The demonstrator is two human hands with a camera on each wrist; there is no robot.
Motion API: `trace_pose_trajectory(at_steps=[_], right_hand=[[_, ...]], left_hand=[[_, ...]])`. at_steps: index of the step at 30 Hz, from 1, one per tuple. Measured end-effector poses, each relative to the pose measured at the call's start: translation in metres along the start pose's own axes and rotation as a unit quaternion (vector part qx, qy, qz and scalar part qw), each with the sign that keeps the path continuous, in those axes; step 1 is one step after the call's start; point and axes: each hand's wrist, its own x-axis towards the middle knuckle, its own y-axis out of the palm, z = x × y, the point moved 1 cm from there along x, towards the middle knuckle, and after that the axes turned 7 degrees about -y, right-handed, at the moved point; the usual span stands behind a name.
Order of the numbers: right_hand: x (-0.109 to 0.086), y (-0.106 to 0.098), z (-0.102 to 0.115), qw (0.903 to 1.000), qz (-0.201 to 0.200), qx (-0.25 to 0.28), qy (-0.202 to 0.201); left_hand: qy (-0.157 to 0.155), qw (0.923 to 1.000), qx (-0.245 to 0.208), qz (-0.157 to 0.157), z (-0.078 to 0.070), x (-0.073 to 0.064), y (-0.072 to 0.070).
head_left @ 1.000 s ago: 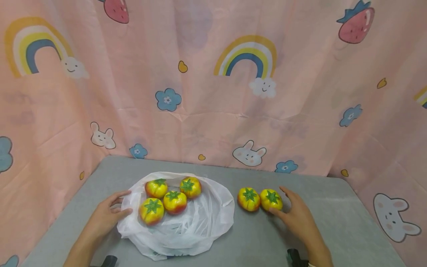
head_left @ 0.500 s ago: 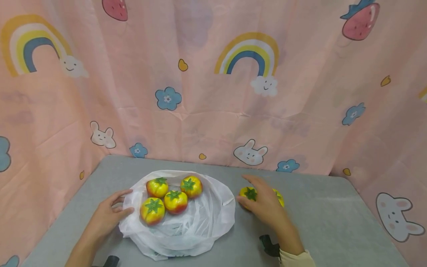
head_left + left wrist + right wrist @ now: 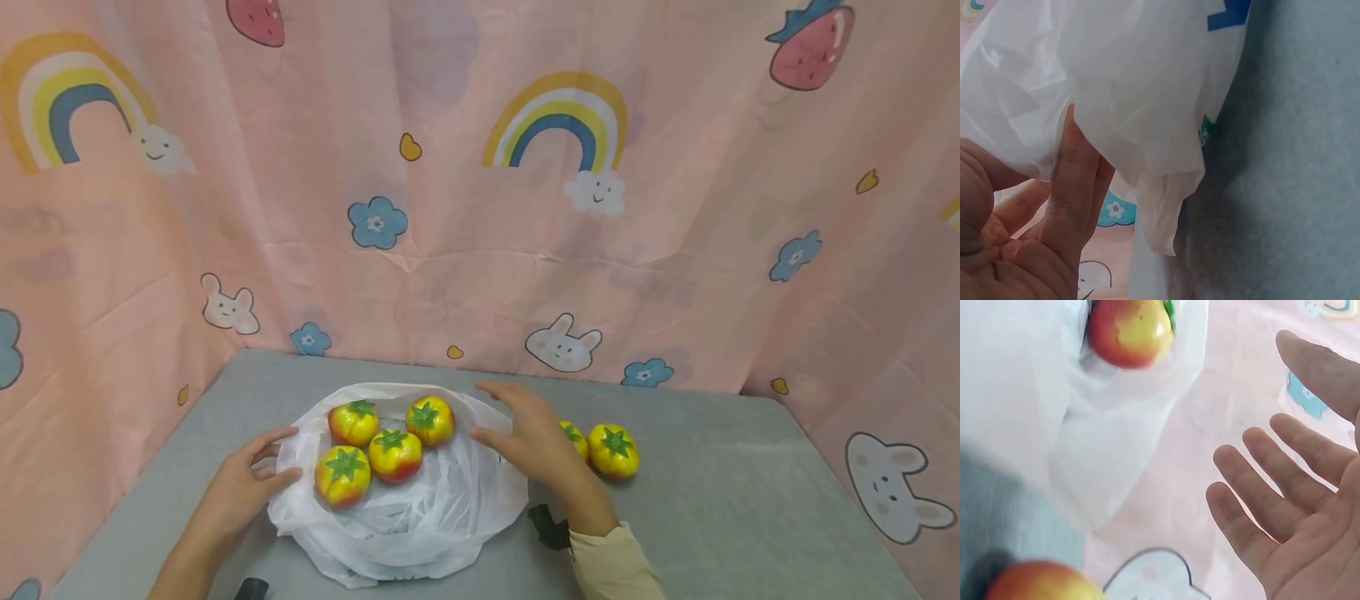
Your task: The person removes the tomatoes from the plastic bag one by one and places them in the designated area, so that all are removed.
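Note:
A white plastic bag lies spread open on the grey table, with several yellow-red, tomato-like fruits in its left and back part. My left hand is at the bag's left rim, thumb and fingers apart and touching the plastic; the left wrist view shows the fingers against the bag. My right hand hovers over the bag's right rim with its fingers spread. In the right wrist view, the right palm holds nothing. Two more such fruits sit right of the bag, one whole and one partly hidden.
The grey table stretches right of the fruits. A pink curtain with rainbows, rabbits and flowers hangs behind and at both sides. Dark wrist mounts show below the hands.
My right hand has moved left from beside the rightmost fruit, across the two loose fruits, to the bag's right rim. The fruits and my left hand have stayed in place.

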Motion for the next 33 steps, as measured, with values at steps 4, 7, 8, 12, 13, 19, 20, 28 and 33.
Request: trace_pose_trajectory(at_steps=[4,7,8,12,13,19,20,28,33], right_hand=[[0.009,0.012,0.005,0.9996,0.011,0.004,-0.025],[0.017,0.02,0.009,0.9991,0.02,0.005,-0.037],[0.02,0.023,0.011,0.999,0.024,0.006,-0.038],[0.028,0.035,0.013,0.998,0.042,0.01,-0.045],[0.03,0.038,0.013,0.9978,0.048,0.012,-0.044],[0.035,0.051,0.009,0.9966,0.076,0.019,-0.028],[0.036,0.053,0.009,0.9964,0.079,0.017,-0.025],[0.044,0.067,0.001,0.9953,0.097,-0.002,0.0],[0.045,0.074,-0.003,0.9949,0.1,-0.004,0.004]], left_hand=[[-0.004,1.0,0.008,0.001,0.0,0.001,0.0],[-0.006,0.9999,0.013,0.004,0.001,0.001,-0.002],[-0.005,0.9999,0.013,0.006,0.002,0.001,-0.003],[-0.004,0.9998,0.014,0.01,0.003,0.001,-0.004],[-0.006,0.9999,0.013,0.01,0.003,0.001,-0.003],[-0.011,0.9999,0.001,0.012,0.004,0.004,0.001],[-0.012,0.9999,0.0,0.011,0.004,0.005,0.001],[-0.015,0.9999,-0.001,0.006,0.004,0.004,0.005],[-0.012,0.9999,0.002,0.004,0.003,0.002,0.005]])
